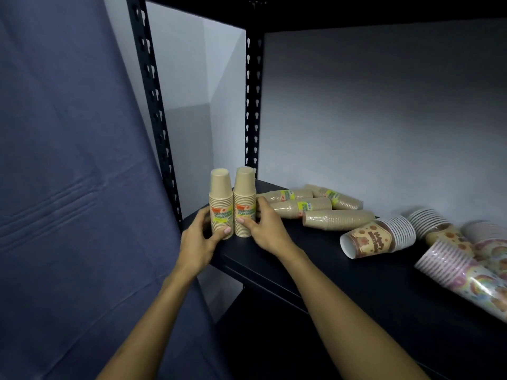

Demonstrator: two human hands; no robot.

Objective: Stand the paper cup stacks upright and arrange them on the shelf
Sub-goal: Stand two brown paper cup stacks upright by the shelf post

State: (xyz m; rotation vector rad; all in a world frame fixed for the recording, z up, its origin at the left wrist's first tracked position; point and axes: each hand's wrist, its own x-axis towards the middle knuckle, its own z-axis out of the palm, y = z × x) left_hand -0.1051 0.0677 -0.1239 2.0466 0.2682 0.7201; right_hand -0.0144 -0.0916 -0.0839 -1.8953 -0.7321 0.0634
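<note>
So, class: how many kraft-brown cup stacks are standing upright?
2, side by side at the shelf's left end: left stack in the left hand, right stack in the right hand.

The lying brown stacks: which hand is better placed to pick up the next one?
The right hand. It rests on the right upright stack, directly beside the lying brown stacks. The left hand is on the left upright stack, farther away, and would probably have to cross over.

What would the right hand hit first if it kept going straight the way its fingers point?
Likely nothing new: the right hand already wraps the right upright stack; the left upright stack stands just past it.
</note>
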